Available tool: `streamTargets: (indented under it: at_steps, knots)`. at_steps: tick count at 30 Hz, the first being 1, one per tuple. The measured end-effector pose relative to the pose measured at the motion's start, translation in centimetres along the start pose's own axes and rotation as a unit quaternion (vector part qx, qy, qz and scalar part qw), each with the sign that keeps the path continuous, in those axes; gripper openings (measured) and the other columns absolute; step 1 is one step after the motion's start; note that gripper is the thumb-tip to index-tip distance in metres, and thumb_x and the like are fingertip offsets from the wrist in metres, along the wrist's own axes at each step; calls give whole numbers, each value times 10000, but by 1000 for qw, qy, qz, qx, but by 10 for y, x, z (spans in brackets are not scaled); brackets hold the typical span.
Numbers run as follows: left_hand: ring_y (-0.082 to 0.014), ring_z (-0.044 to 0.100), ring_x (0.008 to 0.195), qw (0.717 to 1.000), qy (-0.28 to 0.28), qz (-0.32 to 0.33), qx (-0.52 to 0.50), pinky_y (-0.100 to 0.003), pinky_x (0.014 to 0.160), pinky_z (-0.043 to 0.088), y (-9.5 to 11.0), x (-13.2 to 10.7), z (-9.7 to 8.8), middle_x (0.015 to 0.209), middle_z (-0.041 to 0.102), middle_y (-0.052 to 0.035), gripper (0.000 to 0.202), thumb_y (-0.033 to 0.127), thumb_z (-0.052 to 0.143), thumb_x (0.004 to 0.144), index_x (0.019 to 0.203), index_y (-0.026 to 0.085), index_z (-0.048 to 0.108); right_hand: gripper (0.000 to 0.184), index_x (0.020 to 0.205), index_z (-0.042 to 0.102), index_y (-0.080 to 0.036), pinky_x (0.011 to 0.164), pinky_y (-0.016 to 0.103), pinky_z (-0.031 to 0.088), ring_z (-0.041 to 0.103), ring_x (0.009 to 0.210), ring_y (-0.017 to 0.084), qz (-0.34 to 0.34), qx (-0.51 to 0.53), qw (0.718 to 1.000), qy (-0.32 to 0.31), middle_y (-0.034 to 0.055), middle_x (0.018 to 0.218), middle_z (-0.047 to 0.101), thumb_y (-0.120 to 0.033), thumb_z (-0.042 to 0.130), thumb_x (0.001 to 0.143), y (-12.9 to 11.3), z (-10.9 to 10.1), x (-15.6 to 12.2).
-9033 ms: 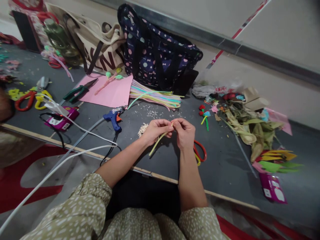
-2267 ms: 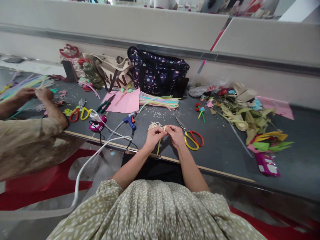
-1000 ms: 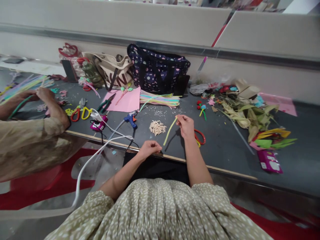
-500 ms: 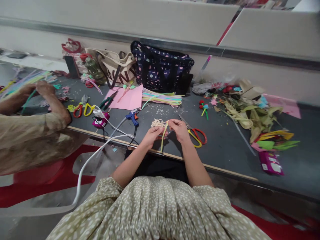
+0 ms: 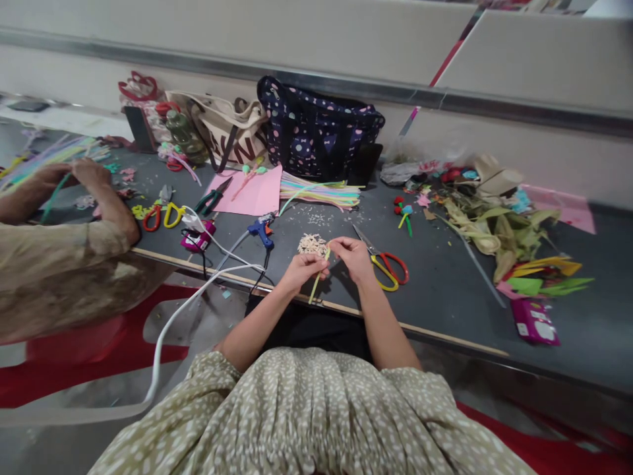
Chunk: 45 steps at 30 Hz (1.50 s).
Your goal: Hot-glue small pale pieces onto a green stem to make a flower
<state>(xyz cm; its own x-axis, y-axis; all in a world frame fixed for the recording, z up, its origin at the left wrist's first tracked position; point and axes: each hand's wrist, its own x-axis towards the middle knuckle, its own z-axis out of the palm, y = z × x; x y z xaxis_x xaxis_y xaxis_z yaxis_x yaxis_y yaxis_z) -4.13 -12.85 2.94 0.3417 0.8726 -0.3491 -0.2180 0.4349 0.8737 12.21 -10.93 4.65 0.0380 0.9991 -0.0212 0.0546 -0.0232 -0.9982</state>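
Observation:
A yellow-green pipe cleaner [image 5: 314, 288] is pinched between my two hands above the table's front edge, its free end hanging down to the left. My left hand [image 5: 304, 269] grips it partway along. The fingertips of my right hand [image 5: 352, 256] close on its upper end, which looks bent. Just behind my fingers lies a heap of small pale pieces [image 5: 311, 244]. Scissors with red and yellow handles [image 5: 387, 269] rest right beside my right hand, blades pointing away from me. A blue glue gun [image 5: 261, 230] lies left of the heap.
Bundled pastel pipe cleaners [image 5: 326, 192], a pink sheet [image 5: 262, 194] and a dark patterned bag [image 5: 316, 128] are at the back. Dried husks [image 5: 514, 227] and a purple packet [image 5: 534, 321] lie right. A white cable [image 5: 163, 333] hangs over the left front edge. Another person's hands [image 5: 89, 173] work far left.
My left hand has closed in on the pipe cleaner near my right fingertips. The pipe cleaner's hanging end has swung a little to the left.

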Motion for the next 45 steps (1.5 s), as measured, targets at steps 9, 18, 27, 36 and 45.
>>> streamTargets:
  at_steps: [9,18,27,36,45]
  knots:
    - [-116,600,536,996,-4,-6,88,-237,573,466,-23,-19,-12,638,711,-57,423,493,857,602,736,119,714,243,734,744,-195,544,267,345,436,530,108,-26,10,997,66,-32,555,568,-434,760,689,-5,-20,11]
    - [-125,595,553,986,-59,4,156,-245,597,464,-27,-38,-22,629,696,-36,329,457,789,690,722,135,727,220,727,749,-202,535,257,358,442,515,93,-35,69,993,87,-26,576,595,-420,768,697,-5,-26,20]
    - [-122,603,625,984,-14,109,143,-247,653,481,13,-22,-34,719,709,-47,394,519,736,770,834,130,737,317,731,744,-207,523,251,395,462,545,96,28,93,995,-9,19,737,689,-502,814,637,-11,-24,10]
    - [-149,677,624,993,-112,-25,4,-279,681,547,5,-7,0,738,738,-88,505,476,880,613,911,95,736,292,748,741,-215,553,253,389,447,549,93,29,101,993,-50,-14,670,629,-489,803,666,-9,-13,1]
    - [-144,664,575,997,-42,-24,68,-254,608,517,-19,-12,-3,666,730,-63,484,526,869,570,769,113,714,249,729,726,-213,566,266,374,437,555,104,-23,81,996,20,-19,631,594,-459,760,712,-7,-18,5]
